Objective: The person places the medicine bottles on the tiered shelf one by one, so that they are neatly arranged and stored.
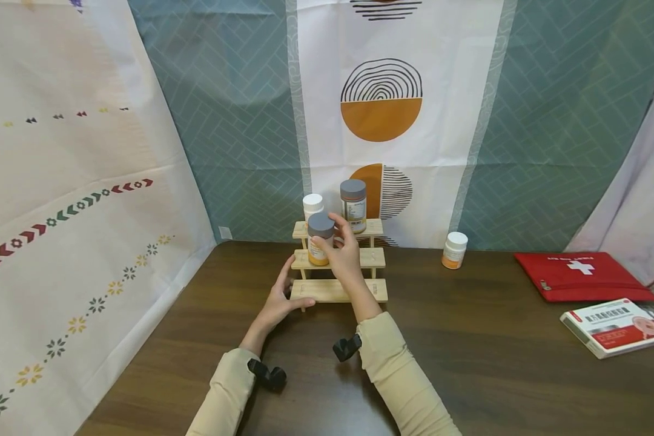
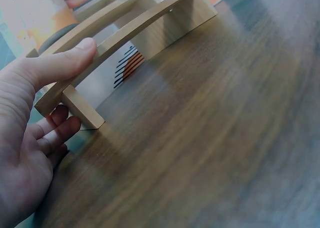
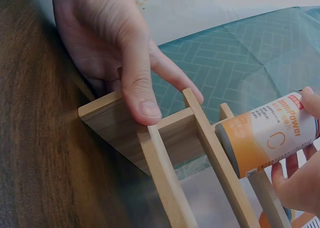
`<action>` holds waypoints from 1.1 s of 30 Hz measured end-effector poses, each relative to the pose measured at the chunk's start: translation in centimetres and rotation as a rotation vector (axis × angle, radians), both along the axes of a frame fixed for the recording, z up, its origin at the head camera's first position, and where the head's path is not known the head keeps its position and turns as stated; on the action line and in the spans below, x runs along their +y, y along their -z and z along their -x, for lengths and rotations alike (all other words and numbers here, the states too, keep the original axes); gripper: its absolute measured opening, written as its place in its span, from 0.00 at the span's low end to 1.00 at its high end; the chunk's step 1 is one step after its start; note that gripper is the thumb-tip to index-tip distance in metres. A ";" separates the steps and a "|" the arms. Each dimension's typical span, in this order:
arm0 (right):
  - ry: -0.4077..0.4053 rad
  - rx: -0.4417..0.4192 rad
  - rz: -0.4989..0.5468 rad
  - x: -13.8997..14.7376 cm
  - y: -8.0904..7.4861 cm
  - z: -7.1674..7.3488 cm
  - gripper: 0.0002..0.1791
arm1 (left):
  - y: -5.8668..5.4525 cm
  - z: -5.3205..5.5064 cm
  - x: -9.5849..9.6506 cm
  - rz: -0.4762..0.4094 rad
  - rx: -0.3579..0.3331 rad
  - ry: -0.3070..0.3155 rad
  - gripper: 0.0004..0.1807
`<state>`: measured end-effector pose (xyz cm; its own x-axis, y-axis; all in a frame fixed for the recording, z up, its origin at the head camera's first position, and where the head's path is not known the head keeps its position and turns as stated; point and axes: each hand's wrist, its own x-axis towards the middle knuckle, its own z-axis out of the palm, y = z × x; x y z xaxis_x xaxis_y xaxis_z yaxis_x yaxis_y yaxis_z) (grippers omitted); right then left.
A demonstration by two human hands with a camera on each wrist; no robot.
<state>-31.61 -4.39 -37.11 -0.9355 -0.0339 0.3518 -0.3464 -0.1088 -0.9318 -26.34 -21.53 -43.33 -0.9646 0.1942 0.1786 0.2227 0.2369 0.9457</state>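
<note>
A three-tier wooden stand (image 1: 332,291) stands against the back cloth. My left hand (image 1: 275,304) holds its left end, thumb (image 2: 75,59) on the front edge of the lowest step and fingers by the leg. My right hand (image 1: 346,257) grips an orange-and-white supplement bottle (image 3: 272,130) with a grey lid, upright at the left of the middle step. The bottle's base is right at that step's surface. On the top step are a white-capped bottle (image 1: 312,203) at left, partly hidden, and another grey-lidded bottle (image 1: 354,209) at right.
To the right of the stand, a small white-capped bottle (image 1: 455,251) stands on the brown table (image 1: 469,357). Farther right lie a red first-aid pouch (image 1: 583,278) and a white-and-red box (image 1: 616,327). Patterned cloths hang behind and at the left.
</note>
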 end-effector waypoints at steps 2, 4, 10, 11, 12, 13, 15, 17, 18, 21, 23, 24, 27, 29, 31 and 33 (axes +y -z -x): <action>-0.012 -0.002 0.000 -0.1 0.2 0.1 0.35 | 0.1 0.0 0.0 -0.004 0.002 0.001 0.59; -0.021 0.005 -0.007 -0.1 0.4 0.2 0.35 | 0.1 0.0 0.1 -0.003 -0.001 -0.003 0.59; 0.002 0.067 -0.060 -0.1 1.3 0.3 0.34 | 0.4 0.0 0.2 0.016 0.000 0.003 0.59; 0.006 0.076 -0.071 0.0 1.4 0.3 0.34 | 0.7 0.2 0.1 0.017 0.000 0.003 0.59; 0.005 0.083 -0.082 0.0 1.5 0.3 0.34 | 1.0 0.4 0.0 0.020 0.003 -0.001 0.59; 0.001 0.089 -0.093 0.1 1.6 0.4 0.35 | 1.4 0.6 -0.1 0.019 0.006 -0.004 0.60; -0.017 0.103 -0.112 0.3 1.6 0.5 0.35 | 2.0 1.0 -0.3 0.024 0.015 -0.017 0.60; -0.044 0.119 -0.137 0.6 1.6 0.6 0.36 | 2.7 1.5 -0.5 0.025 0.012 -0.026 0.60; -0.060 0.129 -0.149 0.8 1.7 0.7 0.36 | 2.8 1.6 -0.5 0.024 0.018 -0.027 0.60; -0.106 0.160 -0.167 1.4 1.7 1.1 0.39 | 2.9 1.7 -0.6 0.019 0.027 -0.017 0.60; -0.131 0.166 -0.162 1.9 1.7 1.2 0.40 | 2.8 1.7 -0.6 0.012 0.032 -0.010 0.61; -0.142 0.165 -0.159 2.1 1.7 1.3 0.41 | 2.8 1.8 -0.6 0.010 0.033 -0.009 0.61; -0.161 0.142 -0.151 2.6 1.6 1.3 0.40 | 2.7 1.8 -0.7 0.011 0.024 -0.021 0.61; -0.159 0.133 -0.147 2.8 1.5 1.3 0.37 | 2.7 1.9 -0.7 0.015 0.013 -0.033 0.61; -0.140 0.129 -0.146 2.9 1.4 1.3 0.34 | 2.6 1.9 -0.7 0.015 0.002 -0.038 0.61; -0.111 0.120 -0.143 3.1 1.3 1.2 0.31 | 2.2 1.6 -0.6 0.017 -0.003 -0.027 0.61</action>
<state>-32.78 -1.26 -38.45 -0.8749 -0.1918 0.4446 -0.4491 -0.0219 -0.8932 -27.97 -22.13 -45.51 -0.9702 0.1705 0.1724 0.2129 0.2586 0.9422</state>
